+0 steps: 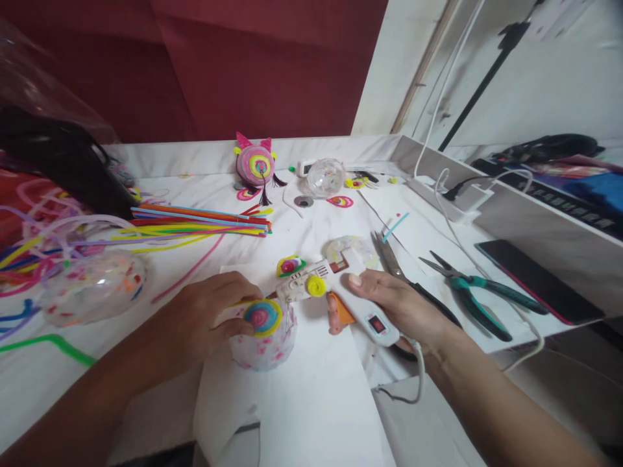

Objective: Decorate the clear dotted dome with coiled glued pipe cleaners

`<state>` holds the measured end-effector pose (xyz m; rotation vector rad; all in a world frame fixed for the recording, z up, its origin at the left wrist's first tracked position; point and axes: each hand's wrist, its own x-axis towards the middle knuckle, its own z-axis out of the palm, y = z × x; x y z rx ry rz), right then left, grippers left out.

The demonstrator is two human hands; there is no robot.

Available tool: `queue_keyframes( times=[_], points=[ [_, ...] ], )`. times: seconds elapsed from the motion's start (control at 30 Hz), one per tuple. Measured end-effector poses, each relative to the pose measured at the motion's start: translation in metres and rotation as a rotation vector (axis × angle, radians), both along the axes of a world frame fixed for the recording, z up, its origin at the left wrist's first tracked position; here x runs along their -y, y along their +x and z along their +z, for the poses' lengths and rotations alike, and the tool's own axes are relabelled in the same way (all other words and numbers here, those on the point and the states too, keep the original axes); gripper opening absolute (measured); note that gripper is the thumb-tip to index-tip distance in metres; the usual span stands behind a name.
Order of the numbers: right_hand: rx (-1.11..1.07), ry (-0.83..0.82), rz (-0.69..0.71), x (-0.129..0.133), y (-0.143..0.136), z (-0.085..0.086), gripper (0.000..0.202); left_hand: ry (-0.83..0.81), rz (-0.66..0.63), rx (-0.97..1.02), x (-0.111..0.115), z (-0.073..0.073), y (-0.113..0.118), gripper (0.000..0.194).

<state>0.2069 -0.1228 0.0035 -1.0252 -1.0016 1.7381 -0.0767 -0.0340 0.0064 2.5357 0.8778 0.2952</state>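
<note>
My right hand [396, 299] is wrapped round a white glue gun [363, 301] with an orange trigger [344, 310]. Its nozzle points left, close to my left hand [214, 311]. A clear ball with pink specks [265, 347] is held by my left hand over white paper. Against the ball's upper side lies a blue, pink and yellow spiral disc [263, 317], touched by my left thumb. Whether the nozzle touches the disc or the ball I cannot tell. A yellow coil [316, 286] shows against the glue gun's barrel. Just behind lies a multicoloured teardrop-shaped coil [291, 265].
Scissors [392, 256], green-handled pliers [472, 292] and a phone [538, 279] lie at right. Pipe cleaners [204, 220] and a clear speckled shell [95, 285] are at left. A pink eared ornament [256, 165] stands behind, near another clear ball [326, 177]. A white cable [419, 376] trails from the glue gun.
</note>
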Motion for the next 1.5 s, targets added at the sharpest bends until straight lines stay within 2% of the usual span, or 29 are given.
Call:
queue_keyframes(
  times=[0.27,0.43,0.6,0.87,1.0,1.3,1.5],
  points=[
    [0.033,0.006,-0.019,-0.003,0.004,0.000,0.043,-0.005,0.005,0.011,0.003,0.000,0.000,0.020],
    [0.035,0.036,-0.006,-0.009,0.002,-0.005,0.042,-0.007,0.015,0.018,0.005,0.002,0.000,0.019],
    [0.019,0.054,0.000,-0.010,0.002,-0.004,0.043,-0.032,0.029,-0.010,0.003,-0.002,0.000,0.019],
    [0.042,-0.016,-0.073,0.006,0.011,-0.006,0.040,-0.013,-0.005,0.031,0.003,-0.003,0.000,0.022],
    [0.074,-0.005,-0.055,0.015,0.015,-0.007,0.043,-0.021,0.008,0.024,0.003,0.000,0.000,0.020],
    [-0.027,-0.049,-0.072,0.034,0.012,-0.012,0.043,-0.020,0.001,0.012,0.000,-0.001,0.000,0.022],
    [-0.101,-0.064,-0.166,0.042,0.008,-0.017,0.039,0.004,-0.032,0.005,0.003,0.002,0.002,0.028]
  ],
)
